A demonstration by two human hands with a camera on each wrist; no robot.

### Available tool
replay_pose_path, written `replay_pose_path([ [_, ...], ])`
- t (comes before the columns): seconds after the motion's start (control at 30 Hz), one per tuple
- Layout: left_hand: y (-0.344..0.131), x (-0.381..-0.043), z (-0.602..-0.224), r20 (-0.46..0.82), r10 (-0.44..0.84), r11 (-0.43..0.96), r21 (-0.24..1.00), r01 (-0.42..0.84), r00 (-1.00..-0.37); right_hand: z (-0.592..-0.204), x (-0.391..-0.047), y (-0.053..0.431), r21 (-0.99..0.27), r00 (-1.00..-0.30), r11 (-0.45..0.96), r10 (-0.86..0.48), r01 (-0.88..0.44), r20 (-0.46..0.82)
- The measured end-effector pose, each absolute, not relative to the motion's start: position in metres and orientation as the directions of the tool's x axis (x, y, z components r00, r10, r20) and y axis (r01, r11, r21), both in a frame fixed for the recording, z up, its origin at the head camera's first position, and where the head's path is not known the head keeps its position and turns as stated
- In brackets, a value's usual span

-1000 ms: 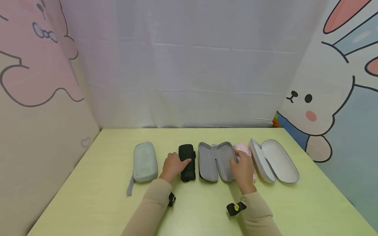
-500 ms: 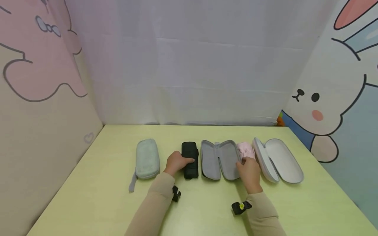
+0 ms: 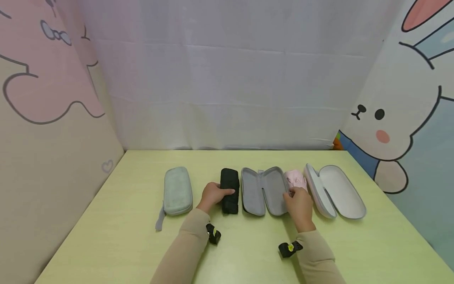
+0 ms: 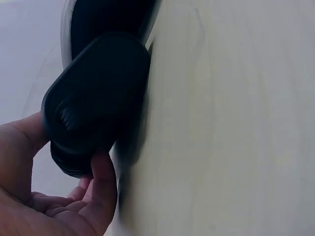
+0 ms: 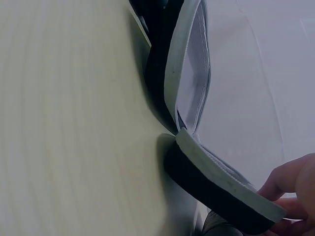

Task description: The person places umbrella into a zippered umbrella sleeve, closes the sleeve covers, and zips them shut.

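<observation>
My left hand (image 3: 213, 195) grips a compact black folded umbrella (image 3: 229, 191), thumb over its top and fingers at its side. In the left wrist view the umbrella's oval end (image 4: 98, 93) faces the camera, and it is tilted against the table. Just right of it lies a grey zip case (image 3: 252, 193), spread open with its lining up. At that case's right half, my right hand (image 3: 299, 207) pinches the rim between thumb and fingers. The right wrist view shows this half (image 5: 221, 182) raised at an angle beside the hand.
A pale green zipped case (image 3: 178, 191) with a strap lies on the left of the table (image 3: 248, 252). Right of the grey case sits a pink folded bundle (image 3: 295, 179), partly hidden by my right hand. An open white-lined hard case (image 3: 342, 191) lies at the far right.
The left hand has closed around the umbrella and shifted it slightly right, toward the grey case. The right hand has come down onto the grey case's right rim. The head view has shifted slightly.
</observation>
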State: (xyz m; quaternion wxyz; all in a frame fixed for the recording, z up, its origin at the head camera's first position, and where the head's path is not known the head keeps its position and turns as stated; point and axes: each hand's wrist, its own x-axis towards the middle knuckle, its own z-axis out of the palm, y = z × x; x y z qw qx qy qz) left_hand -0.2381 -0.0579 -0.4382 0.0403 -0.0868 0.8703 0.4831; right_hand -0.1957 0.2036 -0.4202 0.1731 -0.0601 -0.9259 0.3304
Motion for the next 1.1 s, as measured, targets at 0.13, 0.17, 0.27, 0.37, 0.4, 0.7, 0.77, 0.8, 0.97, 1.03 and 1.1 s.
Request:
replay_pose_path([
  [0.13,-0.058,-0.238,-0.438,-0.172,-0.150,0.407,0.887,-0.219,-0.974,-0.420,-0.197,0.203,-0.627,-0.928,0.778,0.208,-0.033,0.308],
  [0.17,-0.058,-0.238,-0.438,-0.175,-0.156,0.384,0.896,-0.223,-0.972,-0.420,-0.198,0.203,-0.627,-0.927,0.778,0.205,-0.040,0.314],
  [0.27,-0.059,-0.238,-0.436,-0.193,-0.170,0.297,0.925,-0.237,-0.966,-0.421,-0.199,0.203,-0.622,-0.920,0.781,0.201,-0.057,0.336],
  [0.37,-0.058,-0.237,-0.433,-0.211,-0.186,0.204,0.947,-0.248,-0.960,-0.423,-0.200,0.203,-0.621,-0.914,0.781,0.199,-0.070,0.353],
  [0.4,-0.058,-0.237,-0.432,-0.217,-0.189,0.177,0.952,-0.250,-0.958,-0.423,-0.200,0.203,-0.620,-0.913,0.781,0.200,-0.071,0.356],
  [0.7,-0.046,-0.239,-0.413,-0.247,-0.088,-0.057,0.969,-0.242,-0.965,-0.422,-0.200,0.200,-0.608,-0.900,0.788,0.195,-0.093,0.390],
  [0.77,-0.042,-0.238,-0.410,-0.233,-0.076,-0.047,0.972,-0.230,-0.969,-0.422,-0.200,0.199,-0.606,-0.898,0.789,0.191,-0.099,0.396],
  [0.8,-0.040,-0.238,-0.409,-0.228,-0.076,-0.039,0.973,-0.226,-0.971,-0.421,-0.199,0.198,-0.604,-0.898,0.791,0.188,-0.102,0.398],
  [0.97,-0.027,-0.237,-0.409,-0.185,-0.113,0.100,0.975,-0.197,-0.976,-0.418,-0.197,0.194,-0.589,-0.887,0.798,0.174,-0.127,0.428],
  [1.03,-0.022,-0.237,-0.409,-0.159,-0.130,0.180,0.967,-0.181,-0.979,-0.416,-0.196,0.192,-0.577,-0.877,0.805,0.174,-0.134,0.447],
  [1.1,-0.017,-0.237,-0.410,-0.131,-0.143,0.255,0.953,-0.165,-0.981,-0.416,-0.196,0.190,-0.569,-0.870,0.811,0.175,-0.138,0.460],
])
